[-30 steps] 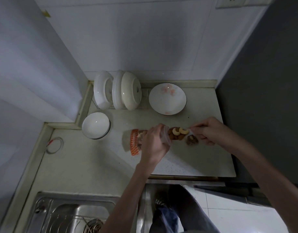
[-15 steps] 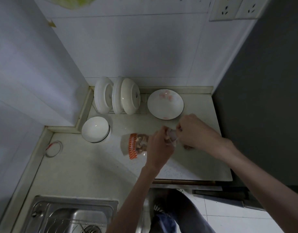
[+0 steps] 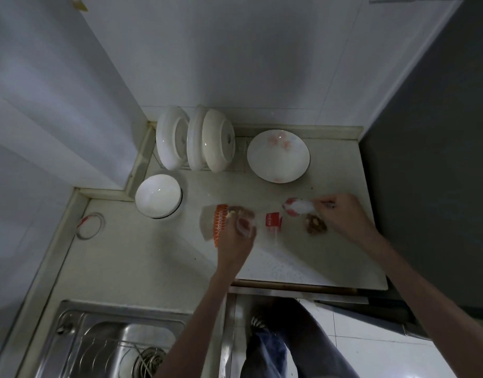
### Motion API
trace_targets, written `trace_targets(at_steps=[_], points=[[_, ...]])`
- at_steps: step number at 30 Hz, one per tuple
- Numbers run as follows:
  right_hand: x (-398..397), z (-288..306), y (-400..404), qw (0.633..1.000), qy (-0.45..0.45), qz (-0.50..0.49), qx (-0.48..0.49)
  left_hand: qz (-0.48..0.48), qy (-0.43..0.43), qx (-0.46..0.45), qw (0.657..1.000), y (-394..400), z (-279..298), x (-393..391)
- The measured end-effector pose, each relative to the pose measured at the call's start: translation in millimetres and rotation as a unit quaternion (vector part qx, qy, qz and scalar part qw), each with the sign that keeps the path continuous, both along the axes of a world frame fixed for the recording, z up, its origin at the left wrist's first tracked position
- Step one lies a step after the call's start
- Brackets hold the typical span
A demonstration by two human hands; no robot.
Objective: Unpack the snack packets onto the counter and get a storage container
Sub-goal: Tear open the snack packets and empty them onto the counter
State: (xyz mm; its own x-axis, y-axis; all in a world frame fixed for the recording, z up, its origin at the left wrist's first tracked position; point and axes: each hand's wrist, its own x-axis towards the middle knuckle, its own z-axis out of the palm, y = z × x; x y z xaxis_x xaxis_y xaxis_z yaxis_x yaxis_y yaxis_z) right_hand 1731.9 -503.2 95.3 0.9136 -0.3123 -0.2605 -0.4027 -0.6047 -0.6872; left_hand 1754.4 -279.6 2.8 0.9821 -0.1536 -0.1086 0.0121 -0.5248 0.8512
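Note:
A clear plastic bag with an orange band [image 3: 218, 222] lies on the pale counter [image 3: 275, 266], with snacks showing inside. My left hand [image 3: 239, 236] grips its open right end. My right hand [image 3: 341, 214] pinches a small white and red snack packet [image 3: 299, 206] just above the counter, to the right of the bag. A small red packet [image 3: 273, 219] lies between my two hands. A brown packet of nuts [image 3: 315, 225] rests under my right hand.
A flat plate with pink flowers [image 3: 278, 155] sits behind the packets. Three white dishes [image 3: 196, 137] stand on edge in the back corner, a white bowl [image 3: 158, 195] in front of them. The steel sink [image 3: 104, 342] is at lower left. A dark wall [image 3: 431, 159] bounds the right.
My right hand went to the bag's mouth, then drew away to the right with the white and red packet. A red packet now lies between my hands. The earlier cashew packet is gone from view.

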Motion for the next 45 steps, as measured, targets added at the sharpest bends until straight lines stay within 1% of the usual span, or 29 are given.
trace_targets(at_steps=[3, 5, 8, 11, 16, 19, 21, 23, 25, 29, 32, 36, 39, 41, 45], points=[[-3.7, -44.8, -9.7, 0.997, 0.054, 0.034, -0.034, 0.049, 0.071, 0.049, 0.995, 26.4, -23.8, 2.5], [-4.2, -67.2, -12.9, 0.995, 0.081, 0.044, -0.041, 0.073, 0.108, 0.065, 0.989, 43.1, -38.7, 4.4], [1.1, -92.8, -13.5, 0.993, 0.102, 0.053, -0.029, 0.100, 0.135, 0.079, 0.983, 60.0, -53.1, 12.8], [11.4, -107.9, -7.0, 0.991, 0.119, 0.052, -0.009, 0.114, 0.152, 0.065, 0.980, 68.4, -60.8, 22.6], [33.9, -121.3, 8.6, 0.991, 0.114, 0.055, 0.035, 0.146, 0.176, 0.026, 0.973, 65.6, -65.1, 34.3], [44.9, -125.4, 17.8, 0.986, 0.127, 0.084, 0.071, 0.139, 0.182, 0.027, 0.973, 60.6, -68.4, 44.3], [52.2, -128.6, 24.3, 0.981, 0.140, 0.105, 0.088, 0.124, 0.206, 0.046, 0.969, 58.1, -74.0, 50.6], [57.9, -131.4, 32.8, 0.978, 0.149, 0.133, 0.069, 0.118, 0.228, 0.057, 0.965, 56.2, -79.7, 53.6], [62.4, -134.4, 38.8, 0.976, 0.149, 0.158, 0.035, 0.121, 0.228, 0.060, 0.964, 55.8, -83.5, 54.5], [71.9, -138.3, 44.3, 0.976, 0.114, 0.187, -0.009, 0.135, 0.227, 0.054, 0.963, 61.9, -89.7, 57.6], [76.7, -145.4, 47.7, 0.969, 0.139, 0.202, -0.032, 0.149, 0.233, 0.045, 0.960, 61.6, -93.5, 60.9], [86.4, -155.5, 58.0, 0.962, 0.166, 0.215, -0.018, 0.165, 0.246, 0.022, 0.955, 58.4, -97.4, 62.9], [94.1, -160.3, 70.7, 0.945, 0.243, 0.220, -0.020, 0.164, 0.247, 0.014, 0.955, 57.1, -99.1, 61.2], [91.7, -161.4, 79.9, 0.942, 0.252, 0.221, -0.016, 0.172, 0.249, 0.002, 0.953, 54.7, -98.6, 58.8], [91.2, -162.2, 91.1, 0.947, 0.246, 0.201, 0.035, 0.194, 0.262, -0.045, 0.944, 52.9, -96.2, 53.1]])
